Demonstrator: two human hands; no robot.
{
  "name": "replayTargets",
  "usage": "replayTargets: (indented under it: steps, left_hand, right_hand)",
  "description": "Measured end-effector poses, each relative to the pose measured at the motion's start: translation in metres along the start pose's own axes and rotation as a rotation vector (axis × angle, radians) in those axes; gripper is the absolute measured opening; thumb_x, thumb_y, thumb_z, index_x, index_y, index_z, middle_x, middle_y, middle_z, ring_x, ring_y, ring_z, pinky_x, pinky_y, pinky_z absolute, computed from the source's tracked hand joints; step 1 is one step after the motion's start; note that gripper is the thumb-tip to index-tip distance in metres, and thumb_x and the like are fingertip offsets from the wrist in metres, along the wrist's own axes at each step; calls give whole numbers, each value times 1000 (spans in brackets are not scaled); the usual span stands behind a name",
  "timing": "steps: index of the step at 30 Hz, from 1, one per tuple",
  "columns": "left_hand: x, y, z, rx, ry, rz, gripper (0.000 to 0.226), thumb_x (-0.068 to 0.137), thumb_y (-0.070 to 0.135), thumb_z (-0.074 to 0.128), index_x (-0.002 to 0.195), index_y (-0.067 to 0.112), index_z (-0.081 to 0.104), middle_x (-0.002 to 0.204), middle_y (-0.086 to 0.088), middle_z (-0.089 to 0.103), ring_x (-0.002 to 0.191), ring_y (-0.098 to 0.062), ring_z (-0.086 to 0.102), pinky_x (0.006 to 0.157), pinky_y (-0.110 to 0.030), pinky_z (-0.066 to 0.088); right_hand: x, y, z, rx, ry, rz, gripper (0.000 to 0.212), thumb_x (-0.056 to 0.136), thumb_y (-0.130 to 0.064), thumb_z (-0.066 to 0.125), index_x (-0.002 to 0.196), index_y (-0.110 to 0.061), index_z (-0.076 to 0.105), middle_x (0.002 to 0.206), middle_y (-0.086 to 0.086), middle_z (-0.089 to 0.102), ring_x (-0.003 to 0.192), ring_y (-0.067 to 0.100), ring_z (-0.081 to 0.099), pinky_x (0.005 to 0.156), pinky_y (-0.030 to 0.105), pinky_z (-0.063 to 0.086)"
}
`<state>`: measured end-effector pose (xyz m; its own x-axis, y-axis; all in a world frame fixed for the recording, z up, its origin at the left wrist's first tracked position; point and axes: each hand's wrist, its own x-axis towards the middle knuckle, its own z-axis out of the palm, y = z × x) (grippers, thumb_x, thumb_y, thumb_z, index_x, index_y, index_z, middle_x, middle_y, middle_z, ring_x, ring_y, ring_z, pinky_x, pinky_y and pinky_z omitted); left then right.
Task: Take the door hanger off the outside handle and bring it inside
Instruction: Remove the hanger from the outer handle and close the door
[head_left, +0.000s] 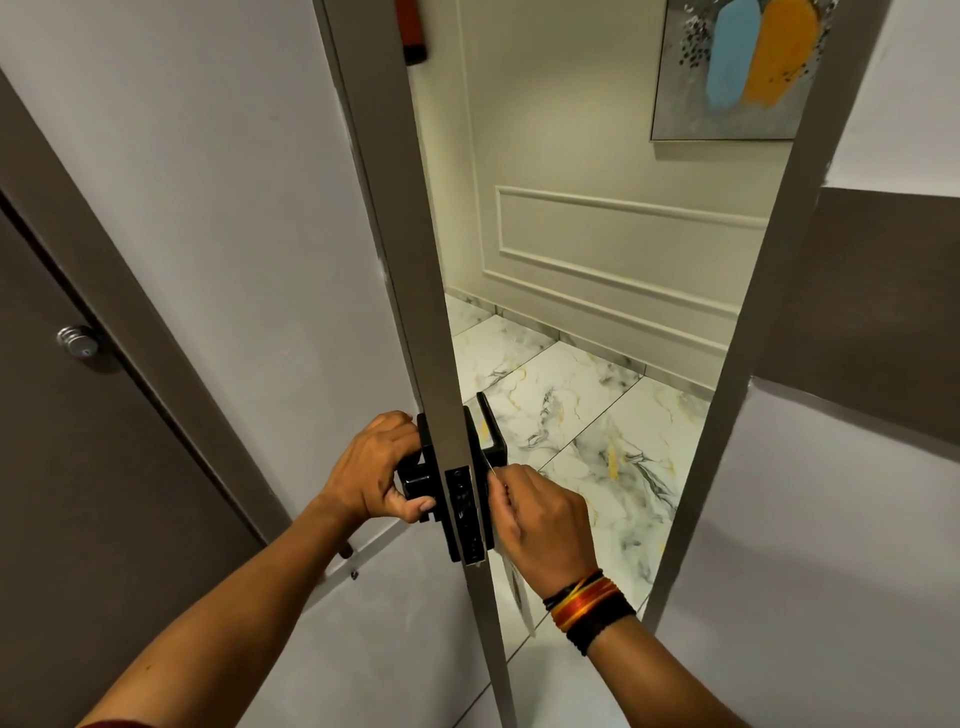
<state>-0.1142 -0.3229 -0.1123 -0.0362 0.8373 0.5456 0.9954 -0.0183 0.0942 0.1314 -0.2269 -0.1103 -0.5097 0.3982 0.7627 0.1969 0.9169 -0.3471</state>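
The white door (270, 260) stands partly open, its edge (441, 364) facing me with a black lock plate. My left hand (379, 467) grips the black inside handle (415, 483) on the door's left face. On the right face the black outside handle (493, 431) sticks out over the corridor floor. A thin white door hanger (514, 582) hangs edge-on below that handle, close to the door. My right hand (540, 514) pinches the hanger's upper part just under the outside handle; a red and black thread band is on that wrist.
The door frame (753, 364) stands at the right of the gap. Beyond lies a marble-tiled corridor floor (587, 405), a cream panelled wall and a painting (743, 67). A brown door with a round metal knob (78, 340) is at the left.
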Motion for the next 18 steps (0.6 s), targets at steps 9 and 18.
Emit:
replayTargets:
  steps: [9, 18]
  left_hand:
    - [-3, -5, -1, -21, 19, 18, 89, 82, 89, 31, 84, 9, 70, 79, -7, 65, 76, -27, 59, 78, -45, 52]
    - [-1, -11, 7, -81, 64, 46, 86, 81, 89, 34, 83, 11, 71, 76, -6, 65, 75, -26, 60, 78, -43, 50]
  right_hand:
    - [75, 39, -1, -6, -235, 225, 16, 95, -29, 58, 86, -16, 61, 68, 1, 67, 61, 29, 61, 55, 33, 47]
    - [156, 53, 21, -91, -537, 147, 57, 85, -15, 55, 141, -14, 45, 60, 2, 51, 54, 28, 51, 46, 30, 27]
